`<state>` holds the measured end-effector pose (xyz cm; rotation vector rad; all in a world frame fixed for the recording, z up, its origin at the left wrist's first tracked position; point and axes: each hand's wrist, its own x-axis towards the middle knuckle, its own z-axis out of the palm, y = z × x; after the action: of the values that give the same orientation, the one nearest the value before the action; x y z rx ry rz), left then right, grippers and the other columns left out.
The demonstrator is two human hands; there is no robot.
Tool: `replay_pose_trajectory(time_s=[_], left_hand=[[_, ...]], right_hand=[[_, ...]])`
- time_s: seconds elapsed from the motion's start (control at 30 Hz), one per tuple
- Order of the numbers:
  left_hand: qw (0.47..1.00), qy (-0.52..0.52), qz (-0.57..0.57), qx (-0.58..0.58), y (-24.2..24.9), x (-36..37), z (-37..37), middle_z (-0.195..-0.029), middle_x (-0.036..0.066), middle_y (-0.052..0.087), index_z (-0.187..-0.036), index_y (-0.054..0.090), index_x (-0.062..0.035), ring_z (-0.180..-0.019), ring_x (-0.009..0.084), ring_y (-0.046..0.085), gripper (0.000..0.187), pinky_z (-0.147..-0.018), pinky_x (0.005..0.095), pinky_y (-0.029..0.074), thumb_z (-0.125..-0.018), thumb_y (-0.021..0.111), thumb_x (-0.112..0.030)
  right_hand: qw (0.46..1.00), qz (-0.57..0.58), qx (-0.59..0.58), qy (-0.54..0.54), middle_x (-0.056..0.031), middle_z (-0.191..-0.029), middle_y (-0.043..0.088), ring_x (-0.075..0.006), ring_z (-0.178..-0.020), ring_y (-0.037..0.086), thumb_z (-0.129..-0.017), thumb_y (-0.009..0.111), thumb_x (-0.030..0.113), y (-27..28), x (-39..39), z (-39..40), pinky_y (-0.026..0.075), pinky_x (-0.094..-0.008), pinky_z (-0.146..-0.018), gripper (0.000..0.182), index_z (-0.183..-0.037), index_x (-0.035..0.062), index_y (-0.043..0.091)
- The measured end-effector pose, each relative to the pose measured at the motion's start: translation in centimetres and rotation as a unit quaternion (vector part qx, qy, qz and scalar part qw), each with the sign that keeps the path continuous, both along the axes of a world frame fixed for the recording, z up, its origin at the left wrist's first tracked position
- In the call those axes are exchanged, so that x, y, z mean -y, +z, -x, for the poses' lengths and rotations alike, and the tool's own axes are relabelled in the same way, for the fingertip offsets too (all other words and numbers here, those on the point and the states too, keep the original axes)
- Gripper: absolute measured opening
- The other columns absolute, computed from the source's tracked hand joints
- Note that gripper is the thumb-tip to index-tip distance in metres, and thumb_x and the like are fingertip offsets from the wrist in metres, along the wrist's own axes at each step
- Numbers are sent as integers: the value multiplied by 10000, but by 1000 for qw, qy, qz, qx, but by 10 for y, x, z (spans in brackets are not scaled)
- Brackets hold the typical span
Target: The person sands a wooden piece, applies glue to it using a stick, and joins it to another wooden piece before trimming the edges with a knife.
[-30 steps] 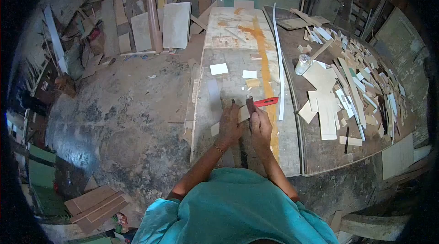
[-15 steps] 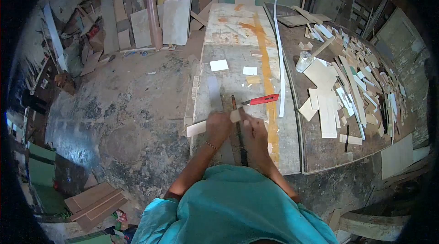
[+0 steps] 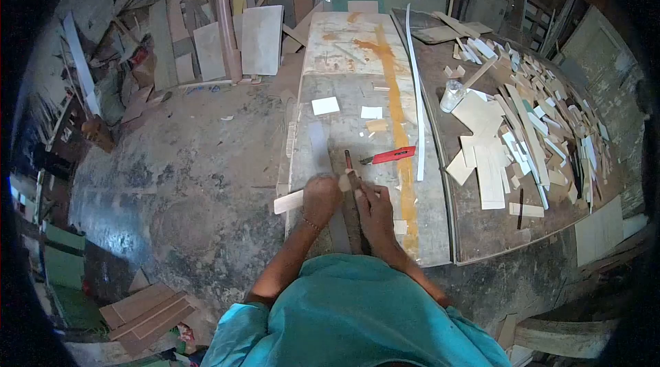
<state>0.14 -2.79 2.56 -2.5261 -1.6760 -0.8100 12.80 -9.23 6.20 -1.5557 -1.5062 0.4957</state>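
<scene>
My left hand [image 3: 322,200] is closed around a pale wooden strip [image 3: 289,202], with one end sticking out to the left and the other on the right of the fist. Fingers of my right hand [image 3: 375,214] are bent together at the right end of the strip, on a small brown piece [image 3: 353,178] whose kind is too small to make out. Just beyond the hands, a dark, narrow stick-like tool [image 3: 348,158] lies on the workbench [image 3: 313,102]. A red utility knife [image 3: 395,154] rests to its right with the blade pointing left.
White rectangles [image 3: 325,105] and small offcuts lie farther up the bench. A long white strip [image 3: 415,92] runs along its right side. The right-hand table [image 3: 474,243] carries a heap of wood scraps [image 3: 543,119] and a clear jar [image 3: 452,96]. Boards [image 3: 262,40] lean at the back.
Both hands have shifted slightly left and nearer my body with the strip. The small brown piece by my right fingers now shows more plainly. The knife stays on the bench.
</scene>
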Motion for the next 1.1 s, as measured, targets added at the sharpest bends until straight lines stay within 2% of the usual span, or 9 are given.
replay_pose_trajectory(time_s=[0.13,0.33,0.43,0.53,0.63,0.73,0.83,0.93,1.1], left_hand=[[997,-36,59,-21,17,17,-12,-575,126,546,-595,568,-52,-570,292,568,88,-563,392,464,-651,555,-119],[999,18,31,-3,2,3,5,-670,158,591,-688,623,-33,-612,298,587,134,-574,407,467,-680,542,-140],[977,-22,165,-136,22,14,-7,-667,158,593,-720,638,-39,-625,299,589,159,-575,416,466,-693,536,-158],[994,-55,91,-18,14,26,-14,-641,149,591,-703,638,-48,-617,301,590,160,-571,419,467,-697,537,-172],[987,33,153,-48,8,16,-7,-644,156,597,-693,639,-43,-620,306,596,158,-575,411,475,-695,537,-165],[990,45,132,-12,10,9,4,-712,159,606,-768,618,-56,-674,322,598,117,-622,433,478,-702,556,-130],[981,1,174,-92,-3,15,-4,-658,179,597,-683,625,-13,-627,311,602,160,-591,402,484,-686,549,-154],[989,-17,128,-71,1,23,-10,-631,176,593,-663,623,-15,-609,305,600,156,-588,407,481,-691,551,-150],[998,24,63,-12,8,4,0,-640,162,598,-661,625,-31,-600,292,600,142,-599,389,478,-688,557,-153]], right_hand=[[1000,4,-21,-10,-175,-916,495,-288,-804,525,-884,468,219,-12,-19,-11,435,-359,-701,294,-1121,69,555],[1000,-7,24,-3,-181,-887,510,-289,-806,516,-887,455,241,2,10,7,427,-366,-702,297,-1120,88,559],[1000,-2,7,-4,-181,-881,510,-290,-829,511,-885,458,239,-19,-13,-9,426,-373,-721,299,-1128,95,558],[997,74,-23,-7,-186,-896,507,-296,-845,505,-886,452,240,-18,-18,-14,421,-379,-739,303,-1131,97,557],[999,31,13,11,-178,-869,500,-289,-812,492,-888,447,253,-4,2,-2,416,-372,-728,314,-1137,96,556],[1000,15,-2,19,-206,-862,499,-343,-811,511,-867,481,233,-5,12,8,428,-398,-683,287,-1047,26,566],[998,65,16,-2,-187,-877,495,-289,-801,515,-886,462,264,-20,-13,-7,428,-364,-725,332,-1143,72,548],[996,87,-18,0,-193,-892,497,-294,-808,520,-887,460,267,-16,-17,-10,430,-359,-728,332,-1132,65,553],[999,-29,32,2,-165,-847,487,-287,-774,508,-885,461,277,-7,6,7,419,-358,-681,333,-1117,60,563]])
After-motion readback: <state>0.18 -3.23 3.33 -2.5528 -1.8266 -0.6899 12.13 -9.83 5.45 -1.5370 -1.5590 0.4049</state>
